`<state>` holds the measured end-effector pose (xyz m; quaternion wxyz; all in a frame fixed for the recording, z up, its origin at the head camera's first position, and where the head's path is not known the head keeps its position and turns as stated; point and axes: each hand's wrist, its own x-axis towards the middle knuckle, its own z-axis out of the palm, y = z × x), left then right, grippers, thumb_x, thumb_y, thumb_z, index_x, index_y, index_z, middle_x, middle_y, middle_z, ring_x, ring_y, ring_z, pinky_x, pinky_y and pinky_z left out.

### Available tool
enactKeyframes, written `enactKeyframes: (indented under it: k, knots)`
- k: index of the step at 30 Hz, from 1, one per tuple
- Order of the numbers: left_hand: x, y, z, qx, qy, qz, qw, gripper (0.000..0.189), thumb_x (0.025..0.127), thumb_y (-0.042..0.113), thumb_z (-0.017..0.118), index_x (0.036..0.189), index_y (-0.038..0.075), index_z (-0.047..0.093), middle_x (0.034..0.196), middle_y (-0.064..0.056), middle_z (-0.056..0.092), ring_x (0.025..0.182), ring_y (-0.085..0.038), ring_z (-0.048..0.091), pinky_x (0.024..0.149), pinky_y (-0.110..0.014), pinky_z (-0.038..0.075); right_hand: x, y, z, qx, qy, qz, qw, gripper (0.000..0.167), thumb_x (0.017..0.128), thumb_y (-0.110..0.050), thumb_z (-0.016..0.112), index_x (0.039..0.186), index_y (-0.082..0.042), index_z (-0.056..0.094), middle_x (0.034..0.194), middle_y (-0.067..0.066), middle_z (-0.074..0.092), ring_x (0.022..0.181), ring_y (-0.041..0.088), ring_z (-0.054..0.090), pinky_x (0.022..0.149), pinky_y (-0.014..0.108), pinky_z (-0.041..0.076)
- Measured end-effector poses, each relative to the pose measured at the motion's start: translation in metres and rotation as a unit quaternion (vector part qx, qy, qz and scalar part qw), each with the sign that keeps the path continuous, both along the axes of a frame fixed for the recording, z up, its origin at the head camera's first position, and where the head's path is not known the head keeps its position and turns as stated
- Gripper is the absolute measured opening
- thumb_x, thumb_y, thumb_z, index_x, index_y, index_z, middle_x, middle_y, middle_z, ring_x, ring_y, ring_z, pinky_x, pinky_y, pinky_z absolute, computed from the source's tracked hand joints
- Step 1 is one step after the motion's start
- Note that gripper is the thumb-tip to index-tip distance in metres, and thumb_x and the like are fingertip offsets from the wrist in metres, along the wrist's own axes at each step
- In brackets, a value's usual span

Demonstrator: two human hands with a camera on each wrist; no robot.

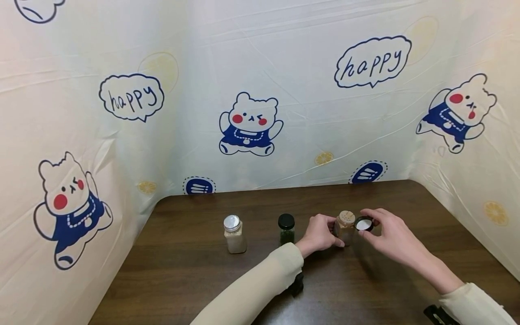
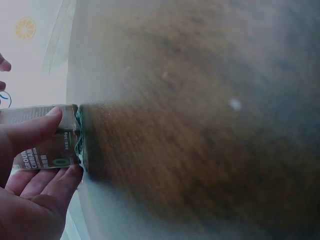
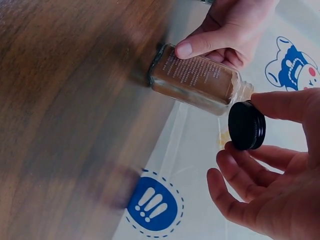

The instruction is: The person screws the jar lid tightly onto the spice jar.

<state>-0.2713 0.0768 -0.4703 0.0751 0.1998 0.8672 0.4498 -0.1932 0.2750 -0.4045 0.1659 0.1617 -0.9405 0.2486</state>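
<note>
A square glass jar of ground cinnamon [image 1: 345, 228] stands on the table at the right, its perforated shaker top bare. My left hand [image 1: 320, 232] grips it low, thumb on one face and fingers on the opposite one. In the left wrist view the printed label of the cinnamon jar [image 2: 50, 150] shows between thumb and fingers. My right hand [image 1: 392, 232] pinches a round black lid [image 3: 246, 125] by its rim, just right of the jar's top. The lid's white inner side faces up toward the head camera.
Left of the left hand stands a jar with a black lid [image 1: 286, 228] and dark green contents. Farther left is a silver-capped jar [image 1: 234, 234] of pale powder. The brown wooden table [image 1: 183, 280] ends at a printed curtain [image 1: 300, 131] behind and at both sides.
</note>
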Motion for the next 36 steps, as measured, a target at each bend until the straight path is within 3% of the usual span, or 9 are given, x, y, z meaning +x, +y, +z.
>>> enactKeyframes:
  k: [7, 19, 36]
  knots:
    - [-0.0002, -0.0007, 0.0002, -0.002, -0.001, 0.0, 1.0, 0.05, 0.07, 0.009, 0.101, 0.116, 0.013, 0.081, 0.093, 0.01, 0.076, 0.085, 0.0, 0.066, 0.081, -0.02, 0.054, -0.0016, -0.0006, 0.0019, -0.009, 0.011, 0.005, 0.9999, 0.053, 0.086, -0.015, 0.086, 0.131, 0.003, 0.066, 0.115, 0.018, 0.07, 0.094, 0.028, 0.064, 0.073, 0.045, 0.052]
    - [0.0005, -0.0016, -0.0002, -0.003, 0.003, -0.004, 1.0, 0.05, 0.071, 0.009, 0.1, 0.116, 0.013, 0.081, 0.093, 0.01, 0.077, 0.085, 0.0, 0.067, 0.08, -0.019, 0.054, -0.0043, -0.0029, 0.0046, -0.022, 0.018, 0.009, 0.9996, 0.052, 0.085, -0.015, 0.087, 0.13, 0.002, 0.065, 0.106, 0.012, 0.07, 0.092, 0.028, 0.064, 0.072, 0.043, 0.052]
    - [0.0013, -0.0001, -0.0004, -0.004, -0.001, 0.002, 1.0, 0.051, 0.071, 0.01, 0.1, 0.118, 0.014, 0.081, 0.095, 0.01, 0.076, 0.088, -0.001, 0.067, 0.081, -0.021, 0.056, -0.0077, -0.005, 0.003, -0.031, 0.02, 0.005, 0.9993, 0.048, 0.09, -0.017, 0.084, 0.131, 0.0, 0.066, 0.115, 0.014, 0.07, 0.093, 0.027, 0.065, 0.069, 0.04, 0.051]
